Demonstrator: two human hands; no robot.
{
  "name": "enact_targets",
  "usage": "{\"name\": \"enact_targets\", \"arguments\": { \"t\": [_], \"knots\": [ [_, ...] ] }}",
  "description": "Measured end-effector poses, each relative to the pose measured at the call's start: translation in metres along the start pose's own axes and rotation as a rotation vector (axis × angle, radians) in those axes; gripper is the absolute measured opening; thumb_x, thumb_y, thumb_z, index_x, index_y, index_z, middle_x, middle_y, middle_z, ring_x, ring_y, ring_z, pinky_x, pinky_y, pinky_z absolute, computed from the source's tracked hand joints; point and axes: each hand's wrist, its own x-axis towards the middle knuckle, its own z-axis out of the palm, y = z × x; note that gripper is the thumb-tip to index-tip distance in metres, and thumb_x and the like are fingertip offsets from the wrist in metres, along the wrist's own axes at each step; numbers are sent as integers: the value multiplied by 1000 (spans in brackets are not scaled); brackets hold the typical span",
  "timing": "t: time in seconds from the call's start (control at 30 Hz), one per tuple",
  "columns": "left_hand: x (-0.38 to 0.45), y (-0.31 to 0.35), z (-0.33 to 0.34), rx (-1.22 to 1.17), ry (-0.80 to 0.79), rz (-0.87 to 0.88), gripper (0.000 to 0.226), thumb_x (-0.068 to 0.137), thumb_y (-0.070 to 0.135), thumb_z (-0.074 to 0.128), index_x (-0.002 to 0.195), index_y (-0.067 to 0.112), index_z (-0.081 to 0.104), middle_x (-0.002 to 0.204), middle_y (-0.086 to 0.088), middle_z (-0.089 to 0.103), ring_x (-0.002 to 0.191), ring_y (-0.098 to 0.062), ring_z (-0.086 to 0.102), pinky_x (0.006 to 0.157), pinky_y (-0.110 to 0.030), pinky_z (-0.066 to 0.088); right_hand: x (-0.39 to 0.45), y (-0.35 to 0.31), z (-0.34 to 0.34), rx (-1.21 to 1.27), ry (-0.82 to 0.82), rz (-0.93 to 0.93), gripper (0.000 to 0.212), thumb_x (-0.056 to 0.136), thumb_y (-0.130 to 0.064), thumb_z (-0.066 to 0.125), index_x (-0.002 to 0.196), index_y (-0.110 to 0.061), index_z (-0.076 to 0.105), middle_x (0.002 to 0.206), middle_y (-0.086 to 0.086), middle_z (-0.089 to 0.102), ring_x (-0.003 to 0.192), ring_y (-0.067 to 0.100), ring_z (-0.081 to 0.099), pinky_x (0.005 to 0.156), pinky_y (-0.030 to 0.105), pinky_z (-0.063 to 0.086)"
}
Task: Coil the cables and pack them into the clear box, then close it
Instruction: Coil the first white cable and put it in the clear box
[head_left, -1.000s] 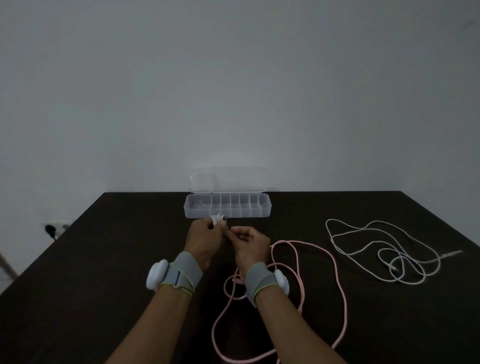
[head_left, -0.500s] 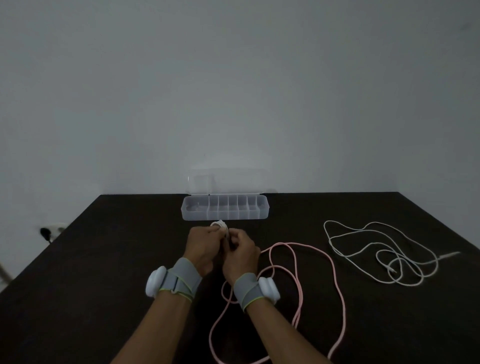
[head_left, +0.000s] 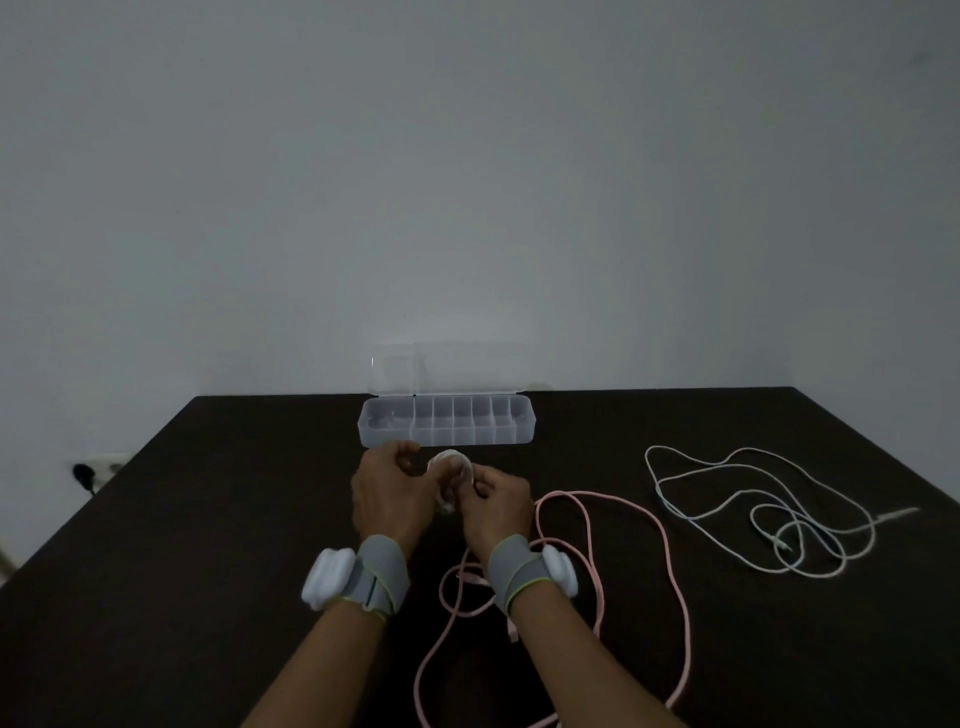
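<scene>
Coil (head_left: 451, 470) of white cable, small and tight, held above the desk (head_left: 218, 545) just in front of the box (head_left: 445, 435). Gripped from the left by the left hand (head_left: 387, 499), fingers curled round it. Pinched on the right side by the right hand (head_left: 496, 506), fingertips closed on the loops. Both hands close together, nearly touching, with grey wrist straps (head_left: 379, 571) carrying white round pods.

Box clear, long, at the far edge of the desk by the wall (head_left: 467, 182). Lid (head_left: 447, 369) open, standing upright against the wall. Inside split by dividers into small cells, with a wider cell at the left end; something pale in that left cell, too faint to tell what.

Pink cable (head_left: 623, 525) loose on the desk, in wide loops to the right of and beneath the right forearm, running off the near edge of view. White cable (head_left: 753, 514) uncoiled in a tangle of loops well to the right, apart from the pink one, one plug end stretched out rightward.

Wall socket (head_left: 96, 470) with a dark plug low at the left, past the desk edge.
</scene>
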Motion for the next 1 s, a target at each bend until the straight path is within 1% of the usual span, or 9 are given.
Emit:
{"name": "enact_targets", "arguments": {
  "t": [0.07,0.13,0.3,0.4,0.57,0.7,0.8,0.87,1.0],
  "knots": [
    [4,1,-1,-152,-146,-35,30,80,47,71,94,20,73,90,2,72,85,-15,68,78,-36,57,4,-3,0,121,-29,32,17,88,-17,69,103,-20,75,92,-4,76,86,9,72,80,26,59],
    [9,4,-1,-337,-266,-119,25,89,35,65,88,11,75,85,-8,74,82,-21,70,73,-35,58,8,-5,1,227,-32,45,18,83,-13,73,99,-21,77,90,-2,77,85,12,74,83,37,60],
    [24,8,0,-458,-256,-111,16,88,19,68,83,5,75,81,-15,75,83,-31,73,81,-46,59,21,-9,3,259,27,36,19,77,-10,79,94,-20,77,85,-1,77,81,13,74,80,35,61],
    [37,13,2,-389,-197,-53,14,89,19,67,79,13,74,80,-13,75,81,-28,73,79,-43,60,35,-15,14,186,62,2,16,79,-12,79,94,-18,77,85,-1,77,82,13,73,79,35,61],
    [82,15,10,-287,-180,27,15,88,16,68,76,10,75,79,-20,74,83,-39,71,78,-55,58,76,-26,32,85,85,-51,19,83,-3,71,98,-13,77,91,4,77,86,16,72,83,35,61],
    [138,14,23,-198,-166,48,25,70,36,72,69,12,76,70,-17,73,73,-35,73,73,-55,59,122,-36,44,17,103,-112,16,81,-5,73,95,-8,78,87,9,77,79,19,72,80,36,61],
    [163,19,33,-71,-135,93,29,80,29,73,61,6,71,57,-9,68,59,-25,69,64,-37,60,155,-39,52,-111,86,-75,11,79,-8,74,89,-6,79,84,12,77,77,22,70,74,35,61],
    [172,18,41,12,-123,132,32,84,26,72,56,12,67,51,-2,61,50,-15,57,53,-23,48,170,-38,56,-189,77,-42,9,75,-12,74,82,-9,80,79,11,76,77,25,72,65,34,60],
    [188,2,56,74,-148,124,27,80,29,76,74,3,77,66,-13,73,64,-24,69,65,-37,59,187,-28,58,-383,23,-28,13,71,-13,74,83,-12,78,83,11,76,83,23,72,59,21,41]
  ]
}}
